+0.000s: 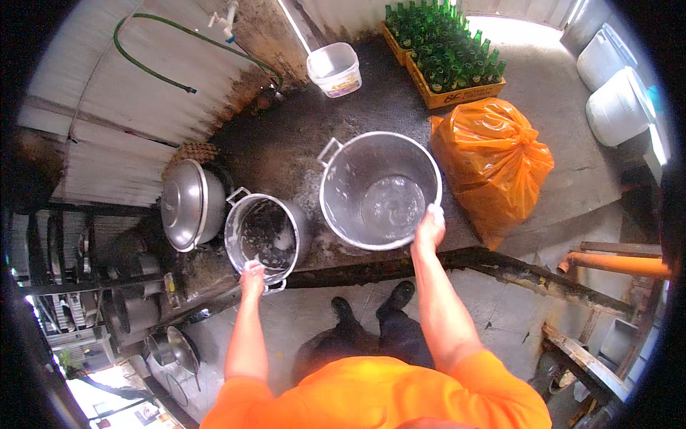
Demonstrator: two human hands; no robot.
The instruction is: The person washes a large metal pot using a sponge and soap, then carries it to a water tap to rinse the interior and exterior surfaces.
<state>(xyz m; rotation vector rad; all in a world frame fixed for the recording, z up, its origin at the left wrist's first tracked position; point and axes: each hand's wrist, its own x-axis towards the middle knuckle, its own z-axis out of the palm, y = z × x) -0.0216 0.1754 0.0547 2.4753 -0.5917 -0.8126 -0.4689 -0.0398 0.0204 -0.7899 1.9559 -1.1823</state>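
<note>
My right hand (430, 229) grips the near right rim of a large aluminium stockpot (343, 214), tilted so that its wet inside faces me. Something white, like suds or a cloth, shows at those fingers. A loop handle sticks out on the pot's far left side. My left hand (252, 276) is on the near rim of a smaller aluminium pot (297, 225), its fingertips inside and whitish with suds. Foam spots the inside of this pot, and it has two loop handles. Left of it, a lidded aluminium pot (185, 206) lies tipped on its side.
An orange tied plastic bag (490, 161) sits right of the large pot. Behind it stand yellow crates (455, 96) of green glass bottles (450, 59). A white plastic bucket (335, 69) is at the back. A green hose (155, 75) hangs near a tap (228, 24). Pots fill a rack (91, 287) at left.
</note>
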